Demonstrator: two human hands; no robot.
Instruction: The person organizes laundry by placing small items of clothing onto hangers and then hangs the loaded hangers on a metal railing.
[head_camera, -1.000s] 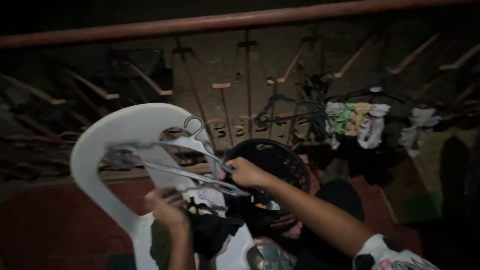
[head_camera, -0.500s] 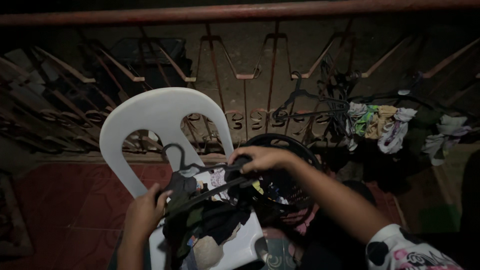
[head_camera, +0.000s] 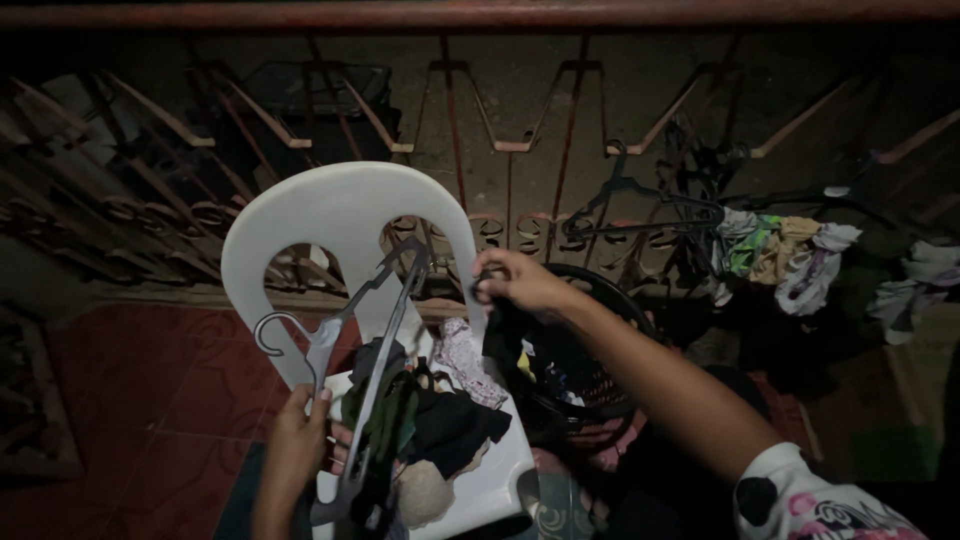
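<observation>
Clothes (head_camera: 440, 420) crowded the white chair (head_camera: 330, 215). Left hand (head_camera: 300, 425) gripped a grey hanger (head_camera: 345, 330); right hand (head_camera: 515, 283) pinched a dark garment (head_camera: 505, 335) beside the black basket (head_camera: 590, 350)

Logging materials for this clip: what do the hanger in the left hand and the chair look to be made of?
Hanger: likely grey plastic with a dull finish, judging by its flat, moulded-looking arms and matching hook; the dim light leaves metal possible. Chair: white moulded plastic, smooth and slightly glossy, one seamless piece with cut-out openings in the back.

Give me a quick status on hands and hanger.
Left hand grips grey hanger. Right hand pinches dark garment. Clothes pile on white chair below.
</observation>
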